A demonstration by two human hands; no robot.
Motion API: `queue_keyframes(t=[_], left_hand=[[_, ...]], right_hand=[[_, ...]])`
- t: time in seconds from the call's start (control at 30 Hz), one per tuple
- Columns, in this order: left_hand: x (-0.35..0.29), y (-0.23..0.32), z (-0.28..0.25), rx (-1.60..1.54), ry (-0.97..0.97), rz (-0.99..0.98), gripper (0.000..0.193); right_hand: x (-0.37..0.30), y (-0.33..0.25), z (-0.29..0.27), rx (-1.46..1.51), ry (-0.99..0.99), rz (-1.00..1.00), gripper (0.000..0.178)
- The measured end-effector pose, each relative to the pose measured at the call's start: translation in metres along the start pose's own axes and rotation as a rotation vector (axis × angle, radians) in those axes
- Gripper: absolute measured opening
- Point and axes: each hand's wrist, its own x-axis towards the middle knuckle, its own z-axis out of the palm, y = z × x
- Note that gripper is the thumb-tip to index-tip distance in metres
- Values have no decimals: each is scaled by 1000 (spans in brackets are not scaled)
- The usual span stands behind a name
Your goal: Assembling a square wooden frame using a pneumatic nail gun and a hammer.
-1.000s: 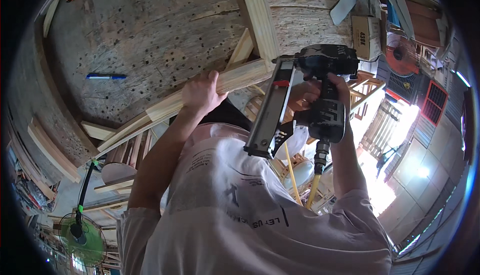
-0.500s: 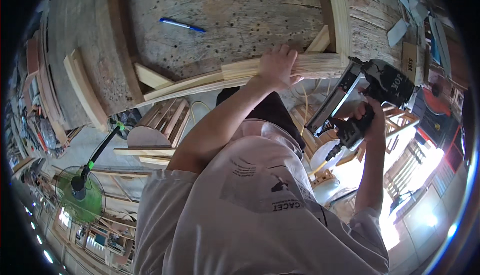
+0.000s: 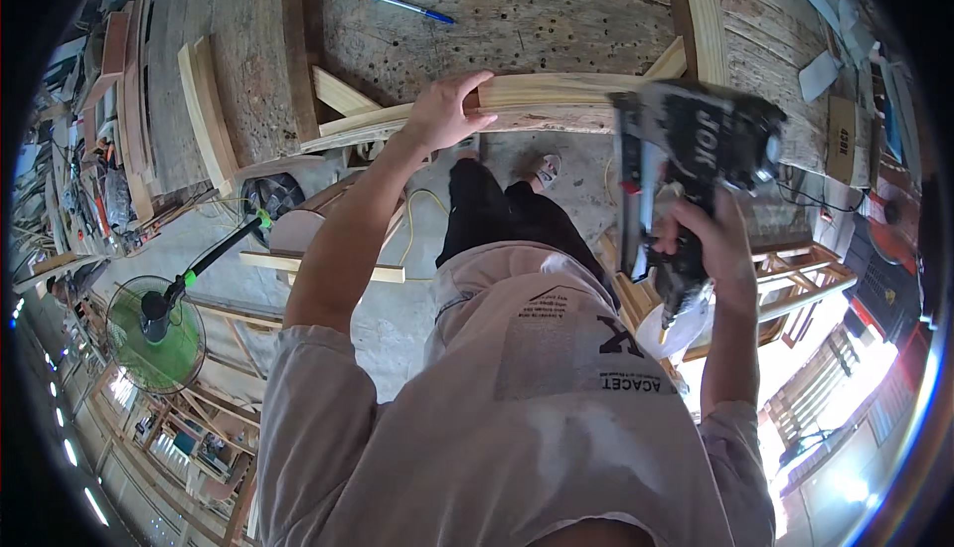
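My right hand (image 3: 711, 234) is wrapped round the handle of a black nail gun (image 3: 701, 135), which is held upright, slightly blurred, by the right end of the front wooden rail (image 3: 566, 92). The gun's head covers that end of the rail. My left hand (image 3: 442, 115) lies over the rail further left, thumb and fingers spread apart across its width. A shorter wooden piece lies along the rail, its left end beside my left fingers. Angled wooden braces (image 3: 343, 93) sit at the frame's corners.
A blue pen (image 3: 412, 7) lies on the worn workbench (image 3: 497, 10). Loose wood strips (image 3: 207, 115) rest at left. A green fan (image 3: 154, 333) stands lower left. Wooden frames (image 3: 805, 284) and a stool are on the floor at right; a cardboard box (image 3: 850, 140) sits at the bench's right.
My left hand has slid left along the rail and its fingers have spread. The nail gun in my right hand has been raised and turned more upright, toward the rail's right end.
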Motion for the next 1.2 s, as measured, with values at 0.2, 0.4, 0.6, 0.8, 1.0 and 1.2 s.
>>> queue_keyframes(t=[0.2,0.4,0.6,0.8,1.0,1.2], left_hand=[[1,-5,6,-92,59,44,58],[0,-5,3,-85,-39,-16,55],[0,-15,7,-103,79,114,63],[5,-14,10,-187,165,167,63],[45,23,-14,-47,-164,96,65],[142,93,35,23,-355,220,75]], right_hand=[[24,-13,74,74,-256,161,22],[39,-26,134,-26,-179,227,19],[39,-30,164,-78,-56,345,15],[-8,-18,132,-33,271,269,16],[-53,69,82,356,644,-13,15],[-30,159,47,935,723,-131,24]])
